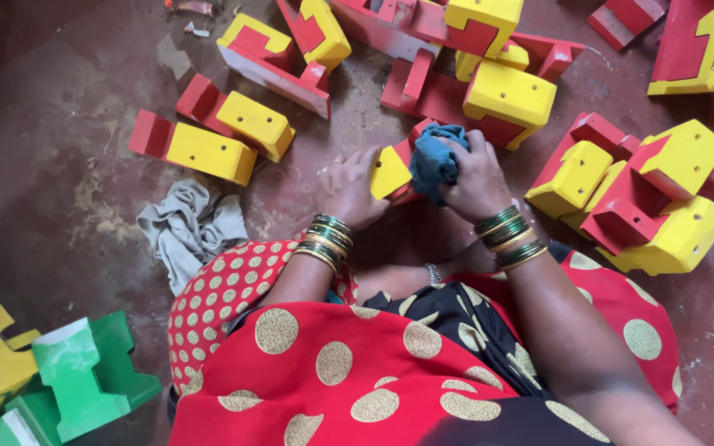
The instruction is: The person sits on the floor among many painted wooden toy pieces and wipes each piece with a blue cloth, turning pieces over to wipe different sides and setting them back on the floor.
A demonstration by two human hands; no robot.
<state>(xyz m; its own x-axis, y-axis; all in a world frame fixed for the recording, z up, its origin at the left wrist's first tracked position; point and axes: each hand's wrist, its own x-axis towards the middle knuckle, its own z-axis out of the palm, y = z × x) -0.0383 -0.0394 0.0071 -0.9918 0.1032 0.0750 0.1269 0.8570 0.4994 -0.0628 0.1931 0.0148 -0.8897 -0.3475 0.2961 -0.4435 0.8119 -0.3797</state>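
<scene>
**Wiping a painted block on the floor**

Seen from the head camera, the left hand [347,188] clasps a red-and-yellow block [392,172] on the floor [59,165], while the right hand [477,180] clenches a blue cloth [435,158] against it. A grey rag [190,227] lies nearby.

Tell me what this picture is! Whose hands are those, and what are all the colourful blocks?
The camera sits on a person's head and looks down, so you see that person's own two hands and lap. The person sits on a brown floor. The left hand steadies a red and yellow painted block. The fingers of the right hand press a dark blue cloth against that block. More red and yellow blocks lie scattered around. A grey rag lies on the floor to the left, and green blocks sit in the bottom left corner.
</scene>
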